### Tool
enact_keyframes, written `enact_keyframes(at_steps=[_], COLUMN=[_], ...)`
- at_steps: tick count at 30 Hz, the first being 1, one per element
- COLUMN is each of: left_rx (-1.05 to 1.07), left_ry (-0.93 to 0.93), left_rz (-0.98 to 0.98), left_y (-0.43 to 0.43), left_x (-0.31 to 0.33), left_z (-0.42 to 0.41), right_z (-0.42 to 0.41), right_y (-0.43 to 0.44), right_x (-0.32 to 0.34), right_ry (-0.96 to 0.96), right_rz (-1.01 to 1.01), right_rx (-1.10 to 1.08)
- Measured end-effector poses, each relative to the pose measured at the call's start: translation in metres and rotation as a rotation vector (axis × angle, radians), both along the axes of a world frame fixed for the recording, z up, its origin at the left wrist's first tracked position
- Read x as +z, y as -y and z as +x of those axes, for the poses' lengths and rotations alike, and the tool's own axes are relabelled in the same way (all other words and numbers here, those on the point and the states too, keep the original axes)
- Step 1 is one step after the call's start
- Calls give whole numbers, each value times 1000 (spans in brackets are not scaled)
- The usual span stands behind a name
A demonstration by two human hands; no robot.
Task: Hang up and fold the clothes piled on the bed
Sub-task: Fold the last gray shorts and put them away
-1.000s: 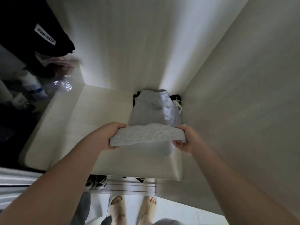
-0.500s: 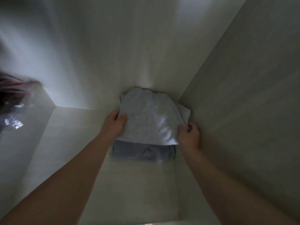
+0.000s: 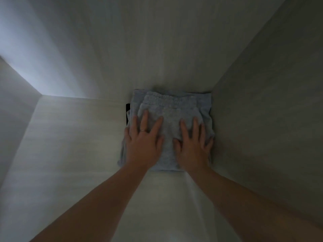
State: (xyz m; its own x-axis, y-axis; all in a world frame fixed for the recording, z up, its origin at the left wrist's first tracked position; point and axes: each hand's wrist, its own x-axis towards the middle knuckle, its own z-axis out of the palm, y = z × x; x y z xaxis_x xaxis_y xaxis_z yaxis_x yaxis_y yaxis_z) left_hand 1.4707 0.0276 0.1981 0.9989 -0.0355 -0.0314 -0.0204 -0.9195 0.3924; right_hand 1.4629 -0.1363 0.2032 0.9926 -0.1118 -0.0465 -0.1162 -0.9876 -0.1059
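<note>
Pale wood-grain closet shelf (image 3: pixel 73 154), dim light, looking into the back-right corner.

Folded grey garment (image 3: pixel 174 109) sits on top of a small stack there. It's pushed up to the back panel (image 3: pixel 139 49) and just beside the right side panel (image 3: pixel 262 119). Elastic waistband shows at the far edge, so probably shorts or sweatpants. At least one more grey layer sits under it, and a dark item (image 3: pixel 127 112) peeks out at the stack's left edge.

Left hand (image 3: pixel 142 142) lies flat on the left half, fingers (image 3: pixel 146 117) straight and spread, ring (image 3: pixel 142 130) on one. Right hand (image 3: pixel 192 147) lies flat on the right half, fingers (image 3: pixel 183 128) straight and slightly spread, outer ones at the stack's right edge. Neither hand is gripping; both are palms down, pressing the cloth.

Status, my read:
- This piece is folded and placed.
- Current step looks like flattening and squaring the stack, finished once the hands lift.
- Bed and pile aren't in view, and neither is a rail or hangers, so I can't tell how much folding or hanging is left.
</note>
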Motion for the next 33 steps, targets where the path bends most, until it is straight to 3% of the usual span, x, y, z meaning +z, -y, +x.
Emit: enact_keyframes(at_steps=[5,11,20,25,28,33], left_rx=[-12,-3,13,43,125,252], left_ry=[-88,-122,-250,-470,-602,-554], left_rz=[39,39,44,37,-6,-51], left_y=[2,4,5,4,-1,2], left_x=[-41,-45,-28,-3,19,42], left_z=[20,3,-117,-178,-209,-280], right_z=[29,10,-104,-163,-195,-238], right_y=[10,12,4,11,11,-3], right_x=[-45,-53,-34,-18,-2,22], right_ry=[-51,-84,-363,-568,-587,-626], right_rz=[27,93,36,26,-40,-63], right_rx=[-2,-41,18,15,107,285])
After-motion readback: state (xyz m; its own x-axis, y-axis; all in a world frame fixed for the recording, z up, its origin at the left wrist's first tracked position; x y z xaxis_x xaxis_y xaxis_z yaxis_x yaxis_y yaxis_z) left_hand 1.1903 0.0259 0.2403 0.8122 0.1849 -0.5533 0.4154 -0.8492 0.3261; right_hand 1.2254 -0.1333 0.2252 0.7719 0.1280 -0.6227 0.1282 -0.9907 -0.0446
